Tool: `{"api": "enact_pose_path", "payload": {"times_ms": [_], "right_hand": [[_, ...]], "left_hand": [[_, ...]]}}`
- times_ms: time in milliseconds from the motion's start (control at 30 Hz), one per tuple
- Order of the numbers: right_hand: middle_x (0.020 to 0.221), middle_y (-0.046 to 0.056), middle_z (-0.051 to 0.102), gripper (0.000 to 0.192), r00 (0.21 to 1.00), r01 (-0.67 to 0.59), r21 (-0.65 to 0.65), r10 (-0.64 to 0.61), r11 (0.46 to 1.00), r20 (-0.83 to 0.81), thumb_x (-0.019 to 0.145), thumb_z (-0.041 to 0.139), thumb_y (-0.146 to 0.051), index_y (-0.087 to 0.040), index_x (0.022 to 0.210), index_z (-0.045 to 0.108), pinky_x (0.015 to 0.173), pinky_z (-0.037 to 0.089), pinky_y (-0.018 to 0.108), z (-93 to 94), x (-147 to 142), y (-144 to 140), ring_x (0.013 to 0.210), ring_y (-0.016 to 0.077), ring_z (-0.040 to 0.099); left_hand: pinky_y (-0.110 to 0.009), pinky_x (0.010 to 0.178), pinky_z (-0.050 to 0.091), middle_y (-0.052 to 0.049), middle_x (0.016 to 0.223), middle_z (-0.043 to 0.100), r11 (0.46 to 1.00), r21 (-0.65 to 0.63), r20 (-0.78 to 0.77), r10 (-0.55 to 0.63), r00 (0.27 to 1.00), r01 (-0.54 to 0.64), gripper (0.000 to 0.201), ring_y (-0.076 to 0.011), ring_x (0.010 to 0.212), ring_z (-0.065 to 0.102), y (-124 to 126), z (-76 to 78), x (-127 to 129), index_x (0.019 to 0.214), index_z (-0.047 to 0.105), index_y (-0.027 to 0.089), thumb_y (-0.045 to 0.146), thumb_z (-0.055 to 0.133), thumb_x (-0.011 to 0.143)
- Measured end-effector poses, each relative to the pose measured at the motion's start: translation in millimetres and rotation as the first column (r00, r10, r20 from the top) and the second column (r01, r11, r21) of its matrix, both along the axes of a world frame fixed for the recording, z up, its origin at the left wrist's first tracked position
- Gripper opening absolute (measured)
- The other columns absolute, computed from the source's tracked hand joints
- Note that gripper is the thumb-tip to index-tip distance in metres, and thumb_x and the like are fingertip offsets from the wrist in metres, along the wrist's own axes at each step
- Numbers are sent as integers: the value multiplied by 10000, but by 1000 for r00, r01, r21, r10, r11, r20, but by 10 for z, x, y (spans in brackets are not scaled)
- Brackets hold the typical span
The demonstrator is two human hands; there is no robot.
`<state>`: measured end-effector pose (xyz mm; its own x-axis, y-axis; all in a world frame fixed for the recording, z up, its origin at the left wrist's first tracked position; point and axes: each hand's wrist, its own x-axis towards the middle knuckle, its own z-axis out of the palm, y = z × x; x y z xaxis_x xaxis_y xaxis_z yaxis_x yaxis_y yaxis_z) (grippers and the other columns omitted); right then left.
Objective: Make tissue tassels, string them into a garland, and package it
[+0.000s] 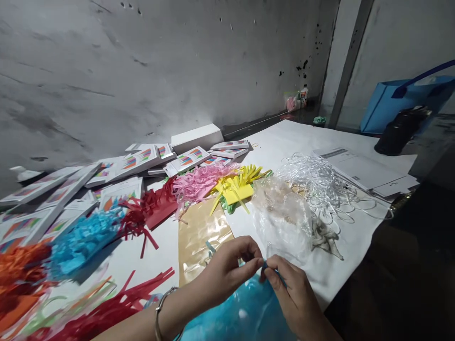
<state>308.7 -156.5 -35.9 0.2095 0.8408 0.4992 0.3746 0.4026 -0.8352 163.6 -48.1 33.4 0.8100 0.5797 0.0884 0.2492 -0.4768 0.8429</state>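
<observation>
Blue paper strip [267,266], thin and small, sat pinched between your left hand [227,270] and right hand [295,298] at the table's near edge, above crumpled blue paper [245,315]. Step looked like rolling or folding; next move would need a firm fingertip grip.

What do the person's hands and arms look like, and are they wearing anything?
Both arms are bare, with no sleeves showing and no gloves. The left hand has a thin silver-coloured bangle round its wrist. The right hand wears nothing that shows: no ring, watch or band can be seen. The fingernails look short and plain, though the picture is too soft to be sure.
</observation>
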Motion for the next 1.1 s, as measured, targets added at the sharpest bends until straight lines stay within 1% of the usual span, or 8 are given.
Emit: {"api": "enact_pose_path", "payload": {"times_ms": [67,167,267,367,500,800,933,1100], "right_hand": [[696,-35,588,189,1000,25,20,-25,999,2,1009,443,-196,-225,881,580,592,504,177,24,113,-48,609,109,606],[724,-27,625,143,985,162,86,-166,983,40,999,463,-197,-227,985,602,603,514,188,46,273,-27,614,121,627],[696,-6,649,201,938,293,28,-293,956,187,1007,447,-233,-213,896,613,554,478,215,-59,369,137,594,142,634],[626,0,628,321,897,342,-51,-310,938,316,1021,405,-266,-216,762,590,517,429,234,-295,396,291,552,154,614],[716,26,683,288,897,347,-105,-297,932,328,1029,403,-273,-214,842,614,579,448,237,-513,398,299,631,169,657],[744,17,709,265,843,395,-148,-295,906,449,1024,420,-274,-244,896,651,568,419,218,-465,415,212,639,161,661],[769,27,712,293,866,363,-238,-232,901,443,1031,395,-279,-237,894,650,594,411,219,-449,410,198,680,160,662],[816,31,718,290,873,357,-347,-177,867,454,1032,390,-295,-240,913,648,599,379,223,-424,402,183,736,164,669]], "left_hand": [[-222,644,496,-54,792,694,1000,-6,-7,-20,1000,20,239,-140,717,626,146,-15,129,869,675,147,335,567,969],[-248,738,527,-83,945,726,972,230,-57,-37,998,49,200,-162,832,676,443,-127,408,997,726,159,258,554,975],[-255,757,535,-89,944,738,898,418,-182,-65,981,137,193,-169,833,695,737,-352,731,960,755,156,122,568,928],[-263,775,534,-82,898,744,871,448,-259,-87,962,199,221,-180,825,699,926,-585,965,861,769,152,25,589,846],[-245,730,514,-62,841,732,851,459,-324,-107,940,255,183,-175,779,684,1006,-739,1058,814,765,153,36,625,815],[-241,710,495,-56,909,719,799,486,-405,-152,902,353,168,-173,808,680,961,-674,1078,896,751,164,100,596,884],[-256,739,503,-60,902,724,794,494,-417,-141,898,354,169,-186,831,685,933,-622,1088,895,754,165,98,599,892],[-256,819,511,-69,996,726,807,479,-413,-140,900,345,190,-184,917,685,826,-605,1114,1013,750,186,124,594,922]]}}
